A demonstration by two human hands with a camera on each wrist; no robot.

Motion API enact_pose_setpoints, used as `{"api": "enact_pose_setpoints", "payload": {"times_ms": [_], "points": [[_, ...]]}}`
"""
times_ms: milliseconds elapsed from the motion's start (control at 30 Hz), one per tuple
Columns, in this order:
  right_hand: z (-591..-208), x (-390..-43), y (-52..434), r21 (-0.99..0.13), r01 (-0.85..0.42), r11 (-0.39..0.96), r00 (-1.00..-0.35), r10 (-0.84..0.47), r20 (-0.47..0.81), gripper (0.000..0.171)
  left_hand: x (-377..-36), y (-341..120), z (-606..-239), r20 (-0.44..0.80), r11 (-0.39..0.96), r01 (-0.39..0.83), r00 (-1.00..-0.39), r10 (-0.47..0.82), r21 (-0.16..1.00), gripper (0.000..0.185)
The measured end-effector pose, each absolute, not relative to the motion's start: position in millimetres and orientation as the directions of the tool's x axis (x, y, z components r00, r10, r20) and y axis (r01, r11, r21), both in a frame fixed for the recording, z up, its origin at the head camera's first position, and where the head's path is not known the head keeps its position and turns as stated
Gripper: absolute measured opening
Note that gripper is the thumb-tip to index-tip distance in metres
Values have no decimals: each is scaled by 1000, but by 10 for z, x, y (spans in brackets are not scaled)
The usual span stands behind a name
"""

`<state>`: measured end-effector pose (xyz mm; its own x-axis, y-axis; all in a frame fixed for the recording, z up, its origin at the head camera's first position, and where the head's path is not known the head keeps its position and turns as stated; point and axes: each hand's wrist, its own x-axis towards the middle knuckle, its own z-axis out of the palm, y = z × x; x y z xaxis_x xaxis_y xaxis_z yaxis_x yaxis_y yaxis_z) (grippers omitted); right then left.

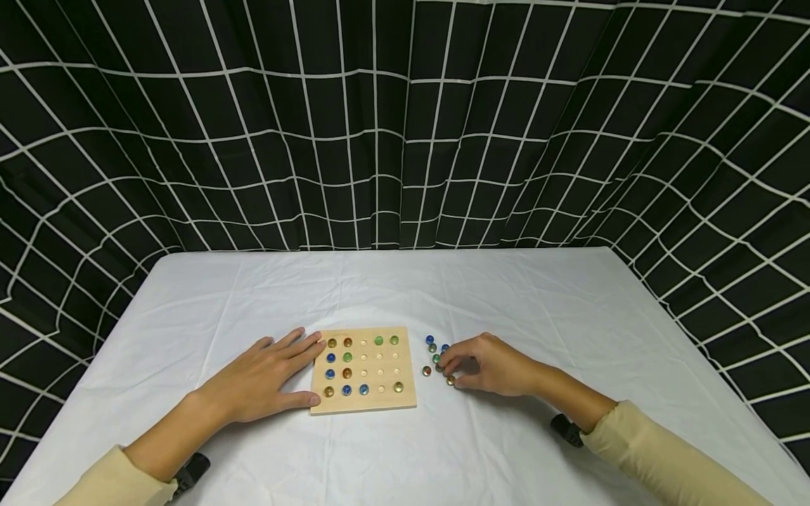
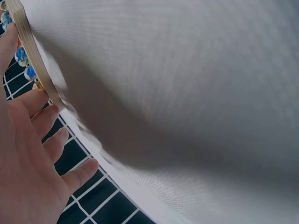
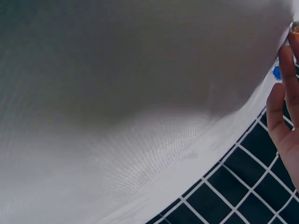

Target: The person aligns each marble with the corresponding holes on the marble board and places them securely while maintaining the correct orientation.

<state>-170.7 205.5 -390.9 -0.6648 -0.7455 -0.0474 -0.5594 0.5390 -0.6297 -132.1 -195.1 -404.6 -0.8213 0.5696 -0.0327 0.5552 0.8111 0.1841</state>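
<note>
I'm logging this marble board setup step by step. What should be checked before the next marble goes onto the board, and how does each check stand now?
1. Wooden board steadied: ok, the left hand lies flat against its left edge, fingers straight.
2. Loose marbles within reach: ok, the right hand rests among them, just right of the board.
3. Marble pinched in the right hand's fingertips: cannot tell, they curl over the cluster and hide any grasp.
4. Empty holes left: ok, several in the board's middle and right columns.
5. Seated marbles settled: ok, each sits in a hole.
6. Tablecloth flat under the board: ok, only faint creases.
</note>
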Motion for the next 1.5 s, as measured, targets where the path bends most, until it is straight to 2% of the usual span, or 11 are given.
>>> {"api": "enact_pose_setpoints", "payload": {"times_ms": [300,567,800,1500], "points": [[-3889,-1703,2011,-625,-557,548,-677,-735,-41,29,-1327,-1949,-4054,-34,810,558,-820,572,181,89],[-3819,-1732,1895,-645,-589,487,-672,-739,56,27,-1324,-1960,-4072,-24,808,561,-819,574,178,89],[-3814,-1749,1711,-677,-579,455,-679,-729,91,28,-1316,-1965,-4070,-28,810,555,-821,570,191,89],[-3913,-1757,1337,-652,-602,461,-664,-742,88,22,-1311,-1958,-4042,-26,807,561,-818,574,183,88]]}}
